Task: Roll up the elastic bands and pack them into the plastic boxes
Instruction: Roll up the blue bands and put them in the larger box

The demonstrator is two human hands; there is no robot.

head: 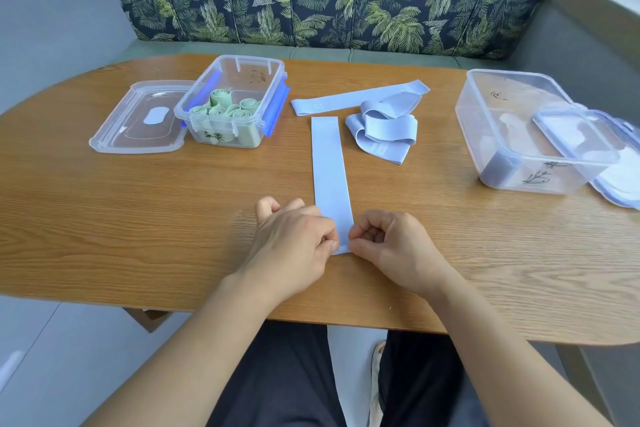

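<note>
Left hand (294, 239) and right hand (391, 243) pinch the flat blue band (329, 166) by its near end. Tangled bands (384, 128) lie at one o'clock, the green-roll box (258, 61) at eleven, a clear box (498, 135) at two

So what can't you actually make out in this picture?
Head view only:
- Near end of the flat blue band: covered by the fingertips of the left hand and right hand, so any first fold is hidden.
- Lid by the right box: cut off by the right edge.
- Handwriting on the right box and left box: too small to read.
- Right box contents: blurred behind its cloudy wall.
</note>
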